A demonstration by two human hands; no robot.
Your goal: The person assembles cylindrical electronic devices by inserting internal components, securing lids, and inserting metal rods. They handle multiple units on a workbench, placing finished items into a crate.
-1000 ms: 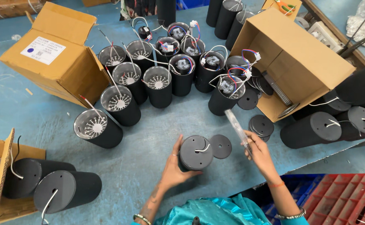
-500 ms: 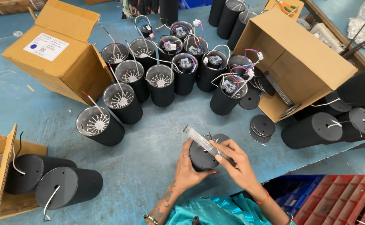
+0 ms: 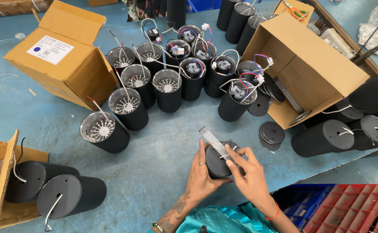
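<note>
open cylinders cluster mid-table | closed box to their left | open box to their right | loose discs before that box

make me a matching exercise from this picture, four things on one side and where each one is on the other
Things:
1. clear tube
2. black cylinder
3. cardboard box with white label
4. stack of black discs

Places:
A. far left of the blue table
B. on the table right of the hands
C. in the right hand
D. gripped by the left hand

Pairs: 1-C, 2-D, 3-A, 4-B
</note>
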